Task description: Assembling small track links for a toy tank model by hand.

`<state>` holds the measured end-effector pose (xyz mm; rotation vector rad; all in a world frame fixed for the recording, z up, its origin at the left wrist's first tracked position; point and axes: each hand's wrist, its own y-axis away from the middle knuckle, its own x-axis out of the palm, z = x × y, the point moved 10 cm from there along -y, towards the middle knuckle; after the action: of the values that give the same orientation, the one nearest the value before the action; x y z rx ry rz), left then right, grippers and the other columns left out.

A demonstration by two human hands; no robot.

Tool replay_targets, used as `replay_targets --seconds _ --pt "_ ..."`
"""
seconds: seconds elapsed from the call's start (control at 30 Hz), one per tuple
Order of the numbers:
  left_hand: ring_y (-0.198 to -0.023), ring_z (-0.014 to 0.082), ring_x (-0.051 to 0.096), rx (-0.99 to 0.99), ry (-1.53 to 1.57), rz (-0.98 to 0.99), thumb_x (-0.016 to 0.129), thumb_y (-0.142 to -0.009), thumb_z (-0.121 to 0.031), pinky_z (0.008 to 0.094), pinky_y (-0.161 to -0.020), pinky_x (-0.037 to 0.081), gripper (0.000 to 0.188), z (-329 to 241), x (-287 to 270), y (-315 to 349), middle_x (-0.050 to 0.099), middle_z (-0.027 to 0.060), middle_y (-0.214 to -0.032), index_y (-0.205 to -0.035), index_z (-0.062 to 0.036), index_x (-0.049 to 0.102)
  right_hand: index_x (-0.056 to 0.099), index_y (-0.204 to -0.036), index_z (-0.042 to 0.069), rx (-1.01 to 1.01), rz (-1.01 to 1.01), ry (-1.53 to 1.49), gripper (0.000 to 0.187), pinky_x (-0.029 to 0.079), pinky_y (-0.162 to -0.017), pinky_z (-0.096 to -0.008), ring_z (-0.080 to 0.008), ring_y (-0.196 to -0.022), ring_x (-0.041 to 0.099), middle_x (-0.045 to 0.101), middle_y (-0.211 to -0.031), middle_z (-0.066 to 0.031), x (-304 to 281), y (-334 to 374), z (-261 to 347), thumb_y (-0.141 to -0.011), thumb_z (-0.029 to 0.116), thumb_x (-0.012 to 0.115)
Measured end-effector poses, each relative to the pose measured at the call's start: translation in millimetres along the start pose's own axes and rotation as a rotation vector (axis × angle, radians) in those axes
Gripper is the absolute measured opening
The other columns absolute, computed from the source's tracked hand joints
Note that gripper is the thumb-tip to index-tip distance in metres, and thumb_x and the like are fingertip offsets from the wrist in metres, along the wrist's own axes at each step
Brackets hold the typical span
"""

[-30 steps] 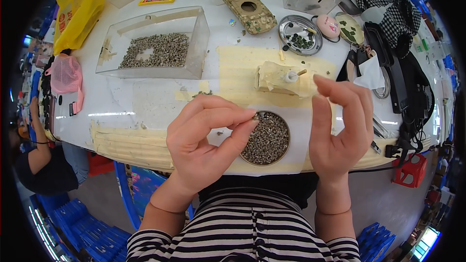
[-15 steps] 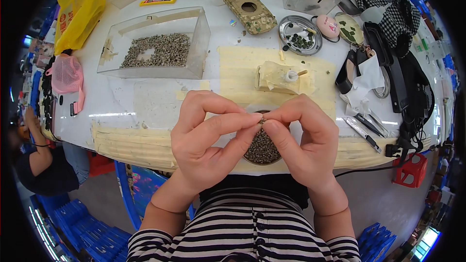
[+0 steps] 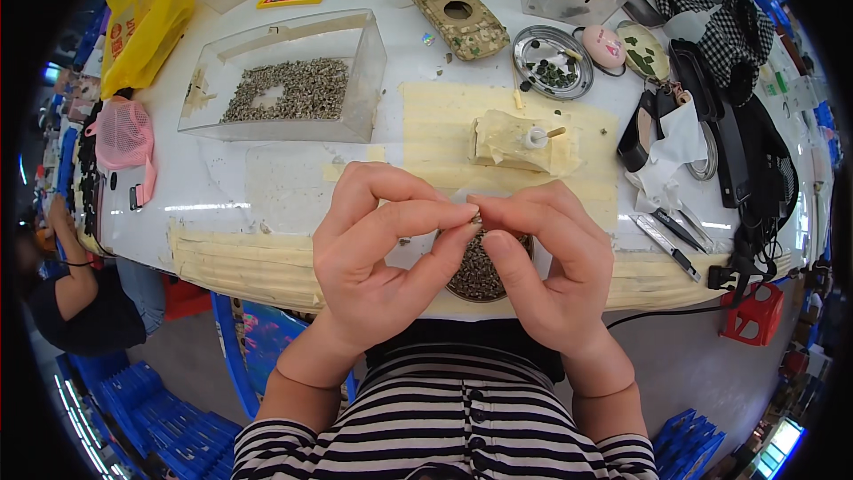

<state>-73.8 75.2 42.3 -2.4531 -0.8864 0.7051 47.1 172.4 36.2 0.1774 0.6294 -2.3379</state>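
Both hands meet fingertip to fingertip, left hand [image 3: 378, 253] and right hand [image 3: 546, 267] pinching one tiny grey metal part [image 3: 476, 219] directly above the round dish of grey parts [image 3: 480, 277].

tiny part [image 3: 476, 216] pinched, prob. metal, dish [image 3: 484, 280] half-hidden

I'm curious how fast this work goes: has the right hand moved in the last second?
Yes. The right hand swung left, from beside the round dish of small parts to over it, meeting the left hand fingertip to fingertip.

The bare left hand [image 3: 378, 253] and bare right hand [image 3: 551, 258] meet fingertip to fingertip, fingers curled, forearms rising from below.
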Motion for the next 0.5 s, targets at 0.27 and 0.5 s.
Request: replay_targets --seconds 0.27,0.5 --pt "-0.080 0.0186 0.058 0.023 -0.031 0.012 0.081 -0.068 0.003 0.0291 -0.068 0.044 0.027 -2 2 0 0.064 0.0045 -0.087 -0.092 -0.0073 0.076 0.073 -0.094 0.002 -0.048 -0.063 0.025 0.020 0.048 -0.062 -0.0287 -0.0208 -0.071 0.061 0.066 -0.083 -0.0068 -7 2 3 -0.075 0.000 0.078" --pt "-0.080 0.0186 0.058 -0.023 -0.027 -0.003 0.081 -0.068 0.003 0.0294 -0.069 0.044 0.027 1 1 1 0.064 0.0048 -0.087 -0.092 -0.0069 0.076 0.075 -0.098 0.003 -0.244 -0.082 0.238 0.028 0.047 -0.060 -0.0295 -0.0205 -0.070 0.060 0.067 -0.080 -0.0063 -5 6 24 -0.070 -0.001 0.079"
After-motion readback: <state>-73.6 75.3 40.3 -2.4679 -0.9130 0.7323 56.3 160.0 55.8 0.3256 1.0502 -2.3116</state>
